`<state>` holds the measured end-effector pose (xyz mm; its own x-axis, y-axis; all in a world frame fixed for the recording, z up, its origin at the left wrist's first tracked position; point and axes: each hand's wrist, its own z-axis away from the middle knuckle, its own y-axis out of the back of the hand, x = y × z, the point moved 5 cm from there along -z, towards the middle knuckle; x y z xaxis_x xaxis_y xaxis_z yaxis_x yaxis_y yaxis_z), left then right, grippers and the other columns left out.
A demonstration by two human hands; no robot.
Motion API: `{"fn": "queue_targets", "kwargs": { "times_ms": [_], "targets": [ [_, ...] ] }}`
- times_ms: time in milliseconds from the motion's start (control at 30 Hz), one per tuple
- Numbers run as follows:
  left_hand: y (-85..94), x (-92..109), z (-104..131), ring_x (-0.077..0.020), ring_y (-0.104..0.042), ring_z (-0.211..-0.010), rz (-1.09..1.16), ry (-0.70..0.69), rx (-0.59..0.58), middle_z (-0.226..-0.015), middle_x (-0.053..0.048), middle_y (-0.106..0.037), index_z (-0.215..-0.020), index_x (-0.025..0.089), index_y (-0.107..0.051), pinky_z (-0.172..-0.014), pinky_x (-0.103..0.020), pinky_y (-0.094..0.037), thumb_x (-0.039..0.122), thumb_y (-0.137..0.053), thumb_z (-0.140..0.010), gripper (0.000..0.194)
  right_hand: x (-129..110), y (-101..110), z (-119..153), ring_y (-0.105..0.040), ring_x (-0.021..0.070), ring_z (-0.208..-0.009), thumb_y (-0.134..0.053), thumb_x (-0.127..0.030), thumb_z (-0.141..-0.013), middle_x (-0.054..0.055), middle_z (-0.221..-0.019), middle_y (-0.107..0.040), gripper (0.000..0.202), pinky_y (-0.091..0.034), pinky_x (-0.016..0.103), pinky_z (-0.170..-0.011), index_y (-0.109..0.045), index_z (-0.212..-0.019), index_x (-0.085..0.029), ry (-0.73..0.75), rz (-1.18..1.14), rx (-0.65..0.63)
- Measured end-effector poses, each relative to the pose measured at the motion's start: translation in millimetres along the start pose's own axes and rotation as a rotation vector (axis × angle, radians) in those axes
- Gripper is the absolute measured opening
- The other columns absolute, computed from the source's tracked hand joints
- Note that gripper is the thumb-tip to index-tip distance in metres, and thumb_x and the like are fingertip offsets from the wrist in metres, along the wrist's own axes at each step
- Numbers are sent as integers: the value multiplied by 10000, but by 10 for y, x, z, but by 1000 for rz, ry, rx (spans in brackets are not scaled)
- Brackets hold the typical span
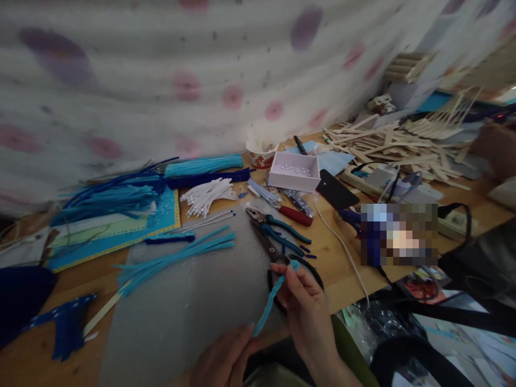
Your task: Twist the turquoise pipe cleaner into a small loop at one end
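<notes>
Both grips pinch a blue pipe cleaner point(269, 302) over the cluttered wooden table point(334, 269)

Both hands — left point(223, 357), right point(300, 301) — pinch a blue pipe cleaner point(271, 297).

**What I can't make out from here**

My left hand point(226, 357) runs off the bottom edge, so only part of it shows. My right hand point(304, 306) covers the handles of the black pliers point(278, 258). A patch point(399, 234) on the worktop point(334, 269) is blurred into blocks. The beads in the white box point(294, 172) are too small to tell apart.
</notes>
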<state>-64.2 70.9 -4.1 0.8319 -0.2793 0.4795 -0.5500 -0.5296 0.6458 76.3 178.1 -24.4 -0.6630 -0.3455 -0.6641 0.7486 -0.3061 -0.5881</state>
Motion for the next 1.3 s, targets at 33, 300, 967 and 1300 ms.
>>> {"fn": "queue_targets", "kwargs": {
  "times_ms": [33, 300, 967, 1300],
  "targets": [
    [28, 8, -24, -115, -742, -695, -38, -54, -33, -828, 16, -787, -1001, 240, -721, -688, -151, -576, 253, -591, -924, 152, -18, -10, 2, -438, 37, -474, -895, -410, -545, 9, -777, -759, 301, -385, 156, -468, -688, -597, -198, 8, 2, -5],
    [-47, -17, -33, -112, -667, -562, 702, 606, 29, -580, 8, -701, -681, 198, -672, -617, -189, -523, 360, -579, -919, 303, -167, -91, 52, -680, 144, -792, -865, -446, -596, 7, -770, -776, 236, -498, 233, -738, -749, -666, -253, 164, 109, -171],
    [-431, 452, 624, 46, -59, -235, 2195, 1729, -187, -355, 149, -275, -543, 179, -406, -284, -60, -207, 211, -666, -775, 349, -386, -462, 478, -484, 119, -511, -858, -467, -611, -59, -515, -600, 251, -460, 324, -647, -671, -583, -302, 265, 6, -679],
    [120, 231, 117, -142, -710, -649, 825, 617, 109, -780, -27, -740, -957, 193, -687, -651, -234, -571, 299, -613, -895, 144, -295, -377, 488, -589, 97, -553, -892, -410, -536, -12, -669, -742, 251, -431, 209, -523, -724, -607, -237, 299, 97, -241]
  ]
}}
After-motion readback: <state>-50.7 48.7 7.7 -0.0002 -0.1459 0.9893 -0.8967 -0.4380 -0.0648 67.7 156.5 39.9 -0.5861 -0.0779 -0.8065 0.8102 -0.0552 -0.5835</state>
